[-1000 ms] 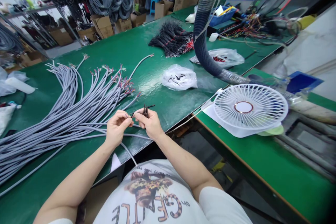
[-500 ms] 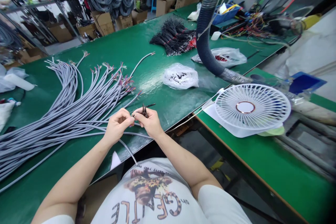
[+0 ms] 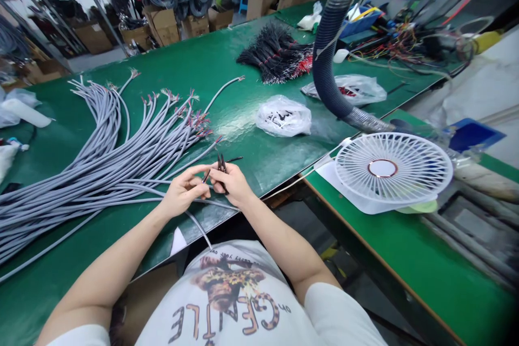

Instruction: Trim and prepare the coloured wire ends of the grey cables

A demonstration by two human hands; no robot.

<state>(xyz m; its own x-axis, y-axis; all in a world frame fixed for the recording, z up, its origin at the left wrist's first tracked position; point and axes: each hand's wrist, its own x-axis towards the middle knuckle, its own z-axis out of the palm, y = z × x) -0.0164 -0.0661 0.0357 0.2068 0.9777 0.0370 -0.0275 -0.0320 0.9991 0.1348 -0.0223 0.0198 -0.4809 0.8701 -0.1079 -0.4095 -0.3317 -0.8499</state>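
My left hand (image 3: 182, 193) and my right hand (image 3: 232, 184) meet just above the front edge of the green table (image 3: 194, 70). The left fingers pinch the end of a grey cable (image 3: 198, 223) that loops down toward my chest. The right hand grips several thin dark wires (image 3: 221, 162) whose tips stick up above the fingers, and one dark wire points off to the right. A large fan of grey cables (image 3: 101, 162) with stripped coloured ends lies on the table to the left of both hands.
A clear bag of small parts (image 3: 283, 115) and a second bag (image 3: 352, 89) lie further back. A bundle of black and red wires (image 3: 275, 54) sits at the far side. A ribbed hose (image 3: 330, 48) curves down beside a white fan (image 3: 391, 168) on the right bench.
The view has shifted slightly. My hands stay together at the table edge, and the fingers have turned a little around the cable end and the dark wires.
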